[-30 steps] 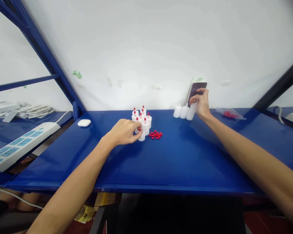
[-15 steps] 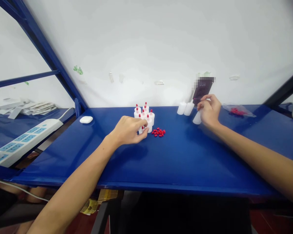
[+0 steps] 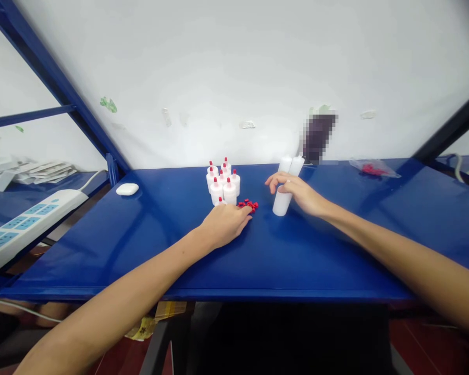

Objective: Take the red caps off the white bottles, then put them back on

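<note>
My left hand (image 3: pixel 227 224) is low at the near side of the small red caps (image 3: pixel 251 204), its thumb and forefinger close together at the pile. Whether a cap is between those fingertips is hidden. Just behind this hand stand several white bottles (image 3: pixel 230 195) with red tips, upright in a group; the nearest is partly covered by the hand. My right hand (image 3: pixel 297 191) has its fingers around the upper part of a white bottle (image 3: pixel 282 203), slightly tilted, at or just above the table. Behind it are two more white bottles (image 3: pixel 296 165) without red tips.
A blue table (image 3: pixel 148 250) stands against a white wall. A blurred dark phone (image 3: pixel 319 138) leans there. A clear bag of red pieces (image 3: pixel 374 169) lies at the back right. At left are a white case (image 3: pixel 127 189) and a power strip (image 3: pixel 31 224).
My left hand has moved off the near capped bottle, rightward and down to the red caps. My right hand has brought a white bottle leftward, away from the phone. The view has shifted slightly.
</note>
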Tool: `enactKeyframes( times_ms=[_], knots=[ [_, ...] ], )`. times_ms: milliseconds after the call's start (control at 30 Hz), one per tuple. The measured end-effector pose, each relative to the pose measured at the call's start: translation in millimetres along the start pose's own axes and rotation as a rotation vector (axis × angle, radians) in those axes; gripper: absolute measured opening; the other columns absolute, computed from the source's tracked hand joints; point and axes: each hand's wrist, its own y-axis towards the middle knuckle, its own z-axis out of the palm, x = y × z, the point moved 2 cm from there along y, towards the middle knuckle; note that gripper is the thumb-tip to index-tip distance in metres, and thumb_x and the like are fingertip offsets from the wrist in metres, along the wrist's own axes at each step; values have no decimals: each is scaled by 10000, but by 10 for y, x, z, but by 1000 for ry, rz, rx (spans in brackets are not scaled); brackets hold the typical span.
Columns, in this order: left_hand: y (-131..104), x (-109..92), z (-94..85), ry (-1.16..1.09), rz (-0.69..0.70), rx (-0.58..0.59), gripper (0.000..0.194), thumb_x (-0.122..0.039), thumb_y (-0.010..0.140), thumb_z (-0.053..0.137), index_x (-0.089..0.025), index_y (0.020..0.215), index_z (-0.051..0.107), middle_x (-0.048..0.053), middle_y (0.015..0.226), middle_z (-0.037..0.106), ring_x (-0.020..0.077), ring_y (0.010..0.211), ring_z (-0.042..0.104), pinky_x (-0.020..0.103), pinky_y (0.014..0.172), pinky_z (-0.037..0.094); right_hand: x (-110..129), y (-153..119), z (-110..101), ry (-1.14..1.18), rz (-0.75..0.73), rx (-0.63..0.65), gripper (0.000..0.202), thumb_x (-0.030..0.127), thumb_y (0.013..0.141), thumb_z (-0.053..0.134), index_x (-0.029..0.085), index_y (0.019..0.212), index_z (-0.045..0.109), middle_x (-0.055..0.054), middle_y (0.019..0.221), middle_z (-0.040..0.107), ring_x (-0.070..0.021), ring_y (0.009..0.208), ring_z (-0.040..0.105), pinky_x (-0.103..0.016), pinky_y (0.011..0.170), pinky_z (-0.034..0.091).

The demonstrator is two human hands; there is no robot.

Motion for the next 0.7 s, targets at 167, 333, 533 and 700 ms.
enactKeyframes(
  times_ms=[167,333,533,700],
  knots=[
    [11,-31,35,-84,14,28,246,-257,1010,457,-151,1067,672,84,794,716,228,678,701,284,565,489,-33,-25,-39,-50,-27,-53,216,259,803,483,200,657,630,-34,827,499,-208,799,490,-367,789,380],
    [-24,-124,-40,-278,161,-224,158,-228,971,533,-148,1014,662,66,881,709,148,685,660,246,616,513,77,-80,108,25,-64,-7,229,312,859,531,189,698,637,-46,894,547,-209,849,532,-361,812,399],
    [-86,-265,-131,-470,344,-499,72,-176,942,574,-162,974,637,26,895,739,72,610,617,188,599,518,188,-118,222,-76,-63,90,287,396,899,550,197,729,668,-68,1079,616,-258,1062,498,-426,986,322],
    [-112,-310,-75,-554,481,-411,89,-157,937,578,-161,985,652,45,941,752,97,752,697,184,680,560,73,-113,193,12,-50,46,371,409,912,512,179,643,622,-41,853,555,-201,847,506,-350,814,378]
  ],
)
